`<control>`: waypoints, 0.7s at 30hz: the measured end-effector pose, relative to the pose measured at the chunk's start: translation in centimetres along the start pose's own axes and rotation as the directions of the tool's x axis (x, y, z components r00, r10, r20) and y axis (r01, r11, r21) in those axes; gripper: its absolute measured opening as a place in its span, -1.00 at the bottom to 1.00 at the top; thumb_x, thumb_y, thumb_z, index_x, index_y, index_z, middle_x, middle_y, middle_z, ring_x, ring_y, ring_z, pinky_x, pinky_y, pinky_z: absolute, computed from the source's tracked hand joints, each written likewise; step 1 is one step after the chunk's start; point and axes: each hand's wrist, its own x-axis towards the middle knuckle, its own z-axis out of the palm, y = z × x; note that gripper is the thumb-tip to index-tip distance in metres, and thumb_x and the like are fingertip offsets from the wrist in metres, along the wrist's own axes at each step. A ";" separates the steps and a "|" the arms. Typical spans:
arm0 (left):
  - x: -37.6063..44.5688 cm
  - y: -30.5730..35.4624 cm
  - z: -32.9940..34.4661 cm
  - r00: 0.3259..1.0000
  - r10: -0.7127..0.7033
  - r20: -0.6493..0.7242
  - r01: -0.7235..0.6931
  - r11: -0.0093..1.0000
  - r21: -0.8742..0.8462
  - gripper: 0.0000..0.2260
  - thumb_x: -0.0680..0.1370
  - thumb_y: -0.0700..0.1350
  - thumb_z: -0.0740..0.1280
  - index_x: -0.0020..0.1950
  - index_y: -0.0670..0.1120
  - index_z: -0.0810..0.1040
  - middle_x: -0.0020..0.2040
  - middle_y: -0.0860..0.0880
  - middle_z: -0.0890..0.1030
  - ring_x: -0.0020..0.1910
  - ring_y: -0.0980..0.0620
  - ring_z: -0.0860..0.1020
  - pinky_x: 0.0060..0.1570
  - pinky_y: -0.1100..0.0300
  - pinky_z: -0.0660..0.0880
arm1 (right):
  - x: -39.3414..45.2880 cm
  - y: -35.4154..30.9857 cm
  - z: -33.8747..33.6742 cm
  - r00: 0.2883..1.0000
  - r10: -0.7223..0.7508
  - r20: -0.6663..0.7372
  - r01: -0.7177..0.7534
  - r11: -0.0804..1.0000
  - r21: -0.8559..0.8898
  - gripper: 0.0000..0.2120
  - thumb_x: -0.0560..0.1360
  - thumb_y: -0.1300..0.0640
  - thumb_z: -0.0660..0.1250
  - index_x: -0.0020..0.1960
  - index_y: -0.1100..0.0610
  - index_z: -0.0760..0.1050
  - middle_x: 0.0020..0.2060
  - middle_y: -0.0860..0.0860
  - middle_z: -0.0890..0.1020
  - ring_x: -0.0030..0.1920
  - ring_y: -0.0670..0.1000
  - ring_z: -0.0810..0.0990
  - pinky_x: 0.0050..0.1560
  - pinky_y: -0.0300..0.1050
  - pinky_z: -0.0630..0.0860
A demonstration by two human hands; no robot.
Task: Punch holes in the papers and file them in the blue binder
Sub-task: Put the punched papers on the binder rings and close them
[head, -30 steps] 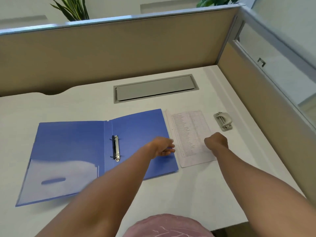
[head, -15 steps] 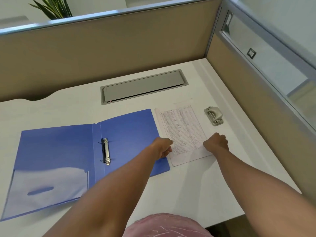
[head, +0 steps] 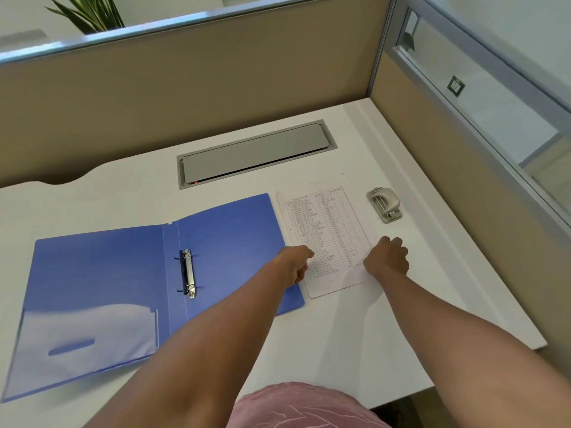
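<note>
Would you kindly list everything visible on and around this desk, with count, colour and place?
binder: one, blue, lying open on the desk's left half
ring clip: one, silver, on the binder's spine
papers: one white printed stack, right of the binder
hole punch: one, grey metal, right of the papers
cable hatch: one, grey, set in the desk behind the binder
desk: one, white
partition: beige, behind and to the right
plant: one, green, beyond the partition
left hand: at the papers' left edge
right hand: at the papers' right edge
</note>
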 end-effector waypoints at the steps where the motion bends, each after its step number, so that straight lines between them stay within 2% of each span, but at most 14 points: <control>1: 0.1 -0.1 0.0 1.000 -0.003 -0.007 0.003 1.000 0.003 -0.82 0.57 -0.14 0.38 0.12 -0.16 0.48 -0.31 -0.04 0.41 -0.44 0.12 0.31 -0.46 0.32 0.32 | 0.0 -0.1 0.0 1.000 0.000 -0.002 0.000 1.000 -0.001 -0.55 0.49 0.17 0.34 0.33 0.21 0.34 0.28 0.15 0.35 0.29 0.18 0.38 0.17 0.07 0.47; 5: 0.3 -0.4 0.0 1.000 0.016 -0.023 -0.015 1.000 0.027 -0.74 0.57 -0.15 0.38 0.22 -0.17 0.47 -0.35 -0.02 0.35 -0.46 0.11 0.27 -0.48 0.30 0.31 | 0.1 -0.1 0.0 1.000 0.004 -0.001 -0.004 1.000 -0.001 -0.55 0.49 0.17 0.34 0.33 0.21 0.34 0.28 0.15 0.35 0.28 0.18 0.38 0.18 0.07 0.46; 11: 0.2 -0.5 0.6 0.997 0.072 -0.042 -0.071 0.997 0.028 -0.75 0.56 -0.08 0.40 0.17 -0.17 0.52 -0.28 -0.03 0.44 -0.41 0.09 0.36 -0.45 0.28 0.34 | 0.4 0.0 -0.2 1.000 0.008 0.010 -0.008 1.000 -0.007 -0.57 0.49 0.15 0.34 0.32 0.19 0.34 0.28 0.15 0.35 0.28 0.18 0.39 0.18 0.07 0.45; 13: 0.2 -0.5 0.8 0.993 0.108 -0.045 -0.107 0.994 0.021 -0.74 0.58 -0.09 0.39 0.21 -0.17 0.51 -0.19 -0.04 0.52 -0.35 0.10 0.39 -0.42 0.28 0.35 | 0.4 0.1 -0.2 1.000 0.008 0.013 -0.008 1.000 -0.008 -0.57 0.50 0.16 0.33 0.33 0.18 0.35 0.28 0.15 0.35 0.28 0.18 0.38 0.19 0.07 0.44; 15: 0.3 -0.5 0.9 0.987 0.157 -0.039 -0.157 0.987 -0.014 -0.71 0.60 -0.13 0.36 0.30 -0.17 0.50 0.07 -0.09 0.61 -0.21 0.07 0.50 -0.26 0.27 0.47 | 0.5 0.1 -0.3 1.000 0.007 0.014 -0.007 1.000 -0.010 -0.57 0.50 0.16 0.33 0.33 0.19 0.34 0.29 0.15 0.35 0.29 0.18 0.38 0.19 0.07 0.44; 16: 0.3 -0.4 0.8 0.984 0.175 -0.038 -0.177 0.984 -0.032 -0.70 0.60 -0.14 0.35 0.32 -0.18 0.50 0.19 -0.10 0.61 -0.07 0.03 0.56 -0.10 0.22 0.51 | 0.5 0.1 -0.3 1.000 0.008 0.015 -0.008 1.000 -0.012 -0.57 0.50 0.16 0.33 0.33 0.19 0.34 0.29 0.15 0.35 0.29 0.17 0.38 0.20 0.07 0.44; 17: 0.2 -0.4 0.8 0.981 0.189 -0.033 -0.190 0.981 -0.043 -0.70 0.61 -0.14 0.34 0.33 -0.18 0.51 0.24 -0.11 0.60 0.07 -0.01 0.59 0.06 0.18 0.53 | 0.6 0.1 -0.3 1.000 0.008 0.016 -0.008 1.000 -0.013 -0.57 0.49 0.16 0.33 0.33 0.18 0.34 0.29 0.15 0.35 0.29 0.17 0.38 0.20 0.08 0.45; 18: 0.1 -0.4 0.8 0.979 0.203 -0.024 -0.204 0.978 -0.045 -0.70 0.62 -0.14 0.34 0.33 -0.18 0.52 0.23 -0.12 0.60 0.13 -0.03 0.59 0.11 0.15 0.54 | 0.6 0.1 -0.3 1.000 0.008 0.018 -0.008 1.000 -0.013 -0.56 0.49 0.15 0.34 0.33 0.18 0.34 0.28 0.15 0.35 0.29 0.17 0.39 0.20 0.08 0.45; 21: 0.2 -0.4 0.9 0.972 0.236 0.015 -0.234 0.968 -0.095 -0.73 0.62 -0.14 0.33 0.31 -0.16 0.54 0.12 -0.06 0.62 -0.12 0.04 0.60 -0.24 0.27 0.55 | 0.6 0.0 -0.4 1.000 0.010 0.026 -0.010 1.000 -0.009 -0.56 0.49 0.15 0.34 0.32 0.18 0.34 0.28 0.15 0.35 0.29 0.17 0.39 0.19 0.08 0.45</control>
